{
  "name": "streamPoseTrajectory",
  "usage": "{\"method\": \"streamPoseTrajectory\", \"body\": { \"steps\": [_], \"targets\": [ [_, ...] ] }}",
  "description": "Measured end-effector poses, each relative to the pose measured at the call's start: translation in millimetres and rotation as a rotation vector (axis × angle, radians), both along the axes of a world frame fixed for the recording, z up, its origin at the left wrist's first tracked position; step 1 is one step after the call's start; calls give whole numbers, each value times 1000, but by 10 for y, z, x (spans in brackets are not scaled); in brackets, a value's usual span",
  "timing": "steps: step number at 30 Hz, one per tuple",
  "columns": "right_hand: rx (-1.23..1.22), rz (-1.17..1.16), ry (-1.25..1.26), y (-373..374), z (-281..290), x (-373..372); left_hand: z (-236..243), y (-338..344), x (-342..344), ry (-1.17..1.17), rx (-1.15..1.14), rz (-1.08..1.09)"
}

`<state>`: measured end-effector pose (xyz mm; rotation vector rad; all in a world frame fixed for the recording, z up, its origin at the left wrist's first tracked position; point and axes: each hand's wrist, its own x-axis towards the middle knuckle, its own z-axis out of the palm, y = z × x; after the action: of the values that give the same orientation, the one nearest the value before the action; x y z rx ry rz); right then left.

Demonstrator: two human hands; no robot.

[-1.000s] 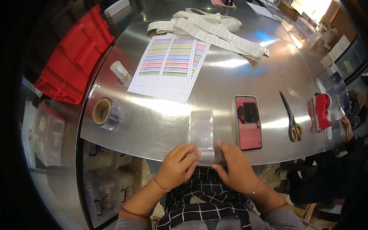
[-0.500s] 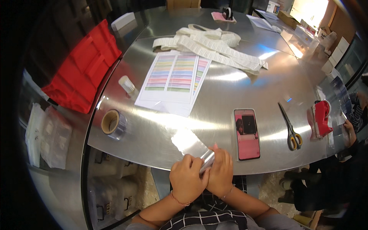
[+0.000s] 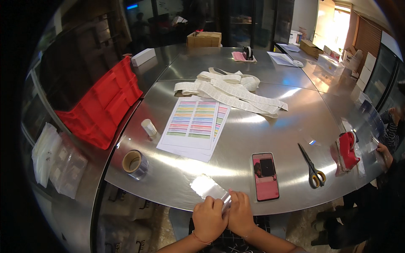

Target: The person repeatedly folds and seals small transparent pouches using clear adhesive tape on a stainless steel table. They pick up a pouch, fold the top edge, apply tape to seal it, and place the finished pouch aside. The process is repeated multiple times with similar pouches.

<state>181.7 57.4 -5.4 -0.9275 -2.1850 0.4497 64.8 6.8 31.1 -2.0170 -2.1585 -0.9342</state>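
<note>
My left hand (image 3: 208, 219) and my right hand (image 3: 241, 214) are side by side at the table's near edge, fingers curled in. Both grip a shiny strip of plastic film (image 3: 206, 187), whose far end lies out over the steel tabletop and reflects the light. Part of the film is bent up between my hands, and my fingers hide its near end. Right of my hands lies a phone (image 3: 266, 181) with a pink screen. A roll of clear tape (image 3: 135, 163) stands to the left.
Scissors (image 3: 312, 166) and a red tape dispenser (image 3: 348, 152) lie at the right, near another person's hand (image 3: 384, 154). Coloured printed sheets (image 3: 190, 120), a white-capped tube (image 3: 149, 127) and long paper label strips (image 3: 236, 93) lie farther back. A red crate (image 3: 103, 107) stands left.
The view has tipped upward, so the table's far side shows more and my hands appear lower. Both hands keep hold of the film, with my right fingers shifted slightly.
</note>
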Motion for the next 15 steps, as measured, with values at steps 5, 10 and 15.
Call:
{"method": "streamPoseTrajectory", "body": {
  "steps": [5,10,15],
  "targets": [
    [-49,67,-11,-18,86,75,1,-9,16,-23,-1,-9],
    [-142,39,56,-64,59,71,70,-15,25,-50,-35,-19],
    [-112,18,76,-39,-7,29,132,21,40,-62,-37,-20]
  ]
}}
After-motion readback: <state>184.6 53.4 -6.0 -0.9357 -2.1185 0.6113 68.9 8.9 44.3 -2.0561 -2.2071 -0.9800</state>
